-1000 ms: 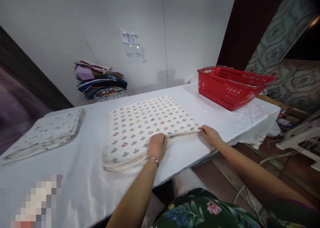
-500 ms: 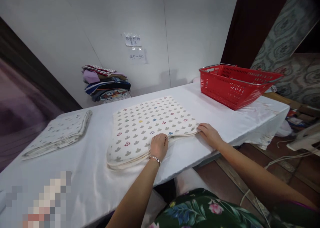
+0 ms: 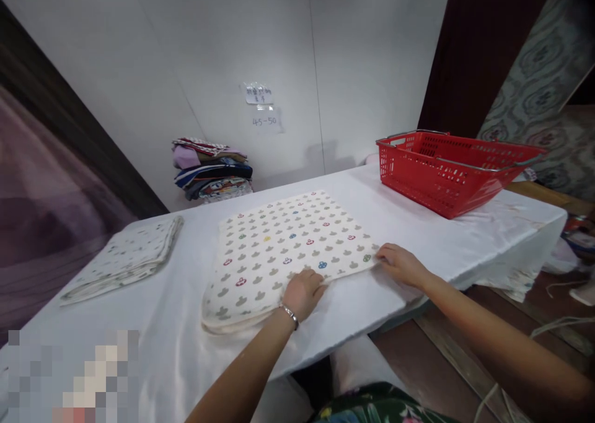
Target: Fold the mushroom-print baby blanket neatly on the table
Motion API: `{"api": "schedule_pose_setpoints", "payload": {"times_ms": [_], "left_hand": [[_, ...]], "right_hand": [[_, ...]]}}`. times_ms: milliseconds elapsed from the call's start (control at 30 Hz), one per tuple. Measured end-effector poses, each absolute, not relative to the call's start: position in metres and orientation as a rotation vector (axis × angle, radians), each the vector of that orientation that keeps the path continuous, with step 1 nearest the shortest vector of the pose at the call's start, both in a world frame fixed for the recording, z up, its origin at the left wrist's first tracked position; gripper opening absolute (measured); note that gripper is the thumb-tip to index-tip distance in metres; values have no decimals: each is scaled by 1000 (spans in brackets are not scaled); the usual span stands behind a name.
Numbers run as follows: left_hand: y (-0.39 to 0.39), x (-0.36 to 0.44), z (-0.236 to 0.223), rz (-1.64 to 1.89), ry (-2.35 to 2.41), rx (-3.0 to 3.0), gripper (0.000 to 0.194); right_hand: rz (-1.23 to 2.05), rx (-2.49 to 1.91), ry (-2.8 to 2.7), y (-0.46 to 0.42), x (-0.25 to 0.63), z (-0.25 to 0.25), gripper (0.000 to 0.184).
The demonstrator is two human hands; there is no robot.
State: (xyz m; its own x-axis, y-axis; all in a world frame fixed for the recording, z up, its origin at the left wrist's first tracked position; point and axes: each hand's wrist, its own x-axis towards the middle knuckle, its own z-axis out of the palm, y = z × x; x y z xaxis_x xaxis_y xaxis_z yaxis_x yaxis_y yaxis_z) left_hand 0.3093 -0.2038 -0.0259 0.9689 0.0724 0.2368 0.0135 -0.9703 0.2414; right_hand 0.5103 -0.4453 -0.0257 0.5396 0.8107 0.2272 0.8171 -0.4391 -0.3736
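A folded cream blanket (image 3: 279, 249) printed with small grey and coloured mushroom shapes lies flat on the white-covered table (image 3: 344, 311). On its near edge rests my left hand (image 3: 304, 293), wearing a bracelet, fingers laid over the cloth and thumb apart. My right hand (image 3: 402, 265) pinches the blanket's near right corner between thumb and fingers. The layers show as a rounded, stacked edge at the blanket's near left corner.
Another folded spotted cloth (image 3: 125, 259) lies at the table's left. A red plastic basket (image 3: 446, 178) stands at the back right. Several folded fabrics (image 3: 214, 169) are piled against the wall, below paper notes (image 3: 264, 121). A blurred patch covers the lower left.
The blanket's near edge, lifted slightly between my hands before, now lies lower and flatter. My left hand has eased its fingers onto the cloth. The view has shifted a little.
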Motion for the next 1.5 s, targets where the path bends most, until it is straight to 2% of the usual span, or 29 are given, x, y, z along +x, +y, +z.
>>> {"api": "schedule_pose_setpoints", "payload": {"times_ms": [167,233,367,467,533,667,867,1033,1300,1500], "left_hand": [[-171,333,-17,417,247,2794,23],[-153,346,-16,378,334,2857,33],[-116,364,-21,118,591,2897,57],[-95,366,-32,-55,704,2846,65],[-84,365,-39,-76,701,2827,65],[-64,371,-46,9,682,2854,61],[-19,394,-47,-50,769,2853,71],[-3,396,-60,31,756,2852,67],[-3,401,-57,-14,761,2858,70],[4,402,-49,-97,785,2790,69]], "right_hand": [[-72,-2294,-1139,-404,541,-24,29],[-87,-2327,-1165,-379,555,-29,37],[104,-2420,-1338,-331,577,-42,55],[240,-2549,-1322,-311,587,-49,61],[219,-2594,-1313,-306,592,-52,62],[-26,-2570,-1389,-294,605,-58,62],[54,-2619,-1370,-263,635,-64,64],[-90,-2568,-1419,-244,647,-63,66],[106,-2545,-1404,-200,676,-64,63],[206,-2389,-1115,-240,670,-52,58]]}}
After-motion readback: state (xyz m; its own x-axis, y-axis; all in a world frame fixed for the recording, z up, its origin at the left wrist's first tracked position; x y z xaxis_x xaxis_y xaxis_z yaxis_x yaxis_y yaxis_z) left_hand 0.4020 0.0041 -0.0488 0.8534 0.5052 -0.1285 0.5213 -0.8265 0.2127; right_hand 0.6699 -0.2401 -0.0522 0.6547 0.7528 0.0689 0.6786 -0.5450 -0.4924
